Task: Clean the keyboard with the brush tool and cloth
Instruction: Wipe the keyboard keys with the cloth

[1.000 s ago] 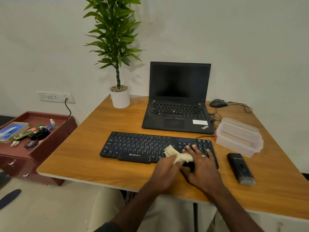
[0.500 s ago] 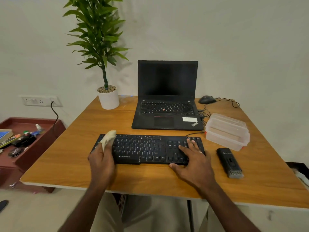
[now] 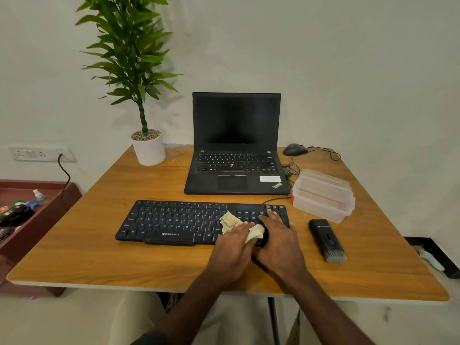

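Note:
A black keyboard [image 3: 174,221] lies across the middle of the wooden table [image 3: 104,255]. My left hand [image 3: 232,250] presses a crumpled beige cloth [image 3: 230,221] onto the keys at the keyboard's right part, fingers curled over the cloth. My right hand [image 3: 278,239] rests flat on the keyboard's right end, fingers stretched over the keys, holding it down. The black brush tool [image 3: 326,240] lies on the table right of the keyboard, bristle end toward me, untouched.
An open black laptop [image 3: 236,145] stands behind the keyboard, a potted plant [image 3: 148,150] at back left, a mouse [image 3: 295,149] with cables at back right. Stacked clear plastic containers [image 3: 323,195] sit right of the laptop. A red side cabinet [image 3: 29,215] holds clutter at left.
My left hand swept the cloth from the keyboard's left end back to its right part, beside my right hand. The right hand stayed on the keyboard's right end.

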### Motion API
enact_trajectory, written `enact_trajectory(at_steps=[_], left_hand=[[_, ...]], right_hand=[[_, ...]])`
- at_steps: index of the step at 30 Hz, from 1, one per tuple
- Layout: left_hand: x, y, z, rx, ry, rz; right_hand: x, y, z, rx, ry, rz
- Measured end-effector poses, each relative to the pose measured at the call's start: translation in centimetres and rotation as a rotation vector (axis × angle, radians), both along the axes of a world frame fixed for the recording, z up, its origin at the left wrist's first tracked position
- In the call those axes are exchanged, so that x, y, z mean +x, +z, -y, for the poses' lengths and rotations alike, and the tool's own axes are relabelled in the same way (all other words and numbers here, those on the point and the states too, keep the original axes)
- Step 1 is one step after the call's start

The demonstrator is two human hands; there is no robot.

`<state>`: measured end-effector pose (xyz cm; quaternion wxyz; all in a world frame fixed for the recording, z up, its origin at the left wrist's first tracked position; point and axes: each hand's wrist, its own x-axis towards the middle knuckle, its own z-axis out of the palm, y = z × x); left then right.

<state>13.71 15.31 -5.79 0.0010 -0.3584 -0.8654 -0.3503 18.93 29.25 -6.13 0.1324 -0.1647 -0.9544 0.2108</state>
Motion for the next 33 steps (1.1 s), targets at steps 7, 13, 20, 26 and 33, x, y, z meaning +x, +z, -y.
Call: enact_trajectory(at_steps=[7, 13, 20, 26, 33], left_hand=[[-1.3, 0.8, -0.4, 0.196, 0.146, 0.165], [-3.4, 2.7, -0.5, 0.958, 0.51, 0.88], [-4.4, 5.0, 4.0, 0.811, 0.515, 0.381], [-2.0, -0.1, 1.5, -0.241, 0.204, -0.079], [-0.4, 0.1, -1.6, -0.488, 0.101, -0.226]], right_hand=[[-1.2, 0.0, 1.4, -0.013, -0.072, -0.022], [-0.8, 0.8, 1.4, -0.087, -0.062, 0.002], [1.8, 1.3, -4.5, -0.114, 0.063, 0.059], [1.9, 0.9, -4.3, -0.115, 0.076, 0.058], [2.0, 0.9, -4.1, -0.081, 0.076, 0.062]])
